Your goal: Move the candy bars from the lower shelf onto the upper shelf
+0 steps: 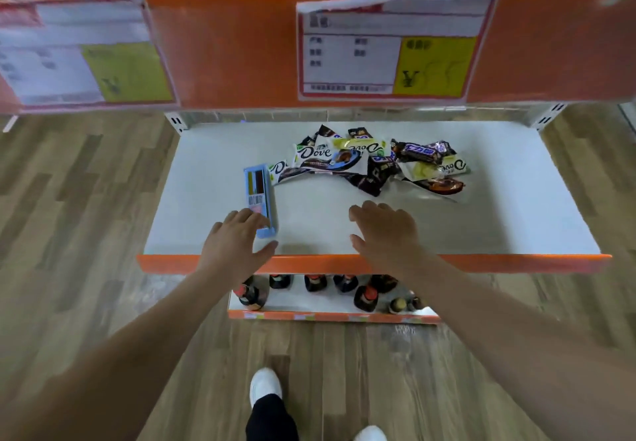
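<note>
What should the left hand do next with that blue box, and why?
Probably curl the left hand around the blue box and lift it. Its fingers already lie on the box's near end, nothing is gripped yet, and the right hand hovers open, short of the candy pile.

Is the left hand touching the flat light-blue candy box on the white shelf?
Touching: the head view shows the left hand's fingertips lying on the near end of the light-blue box, with no gap.
</note>
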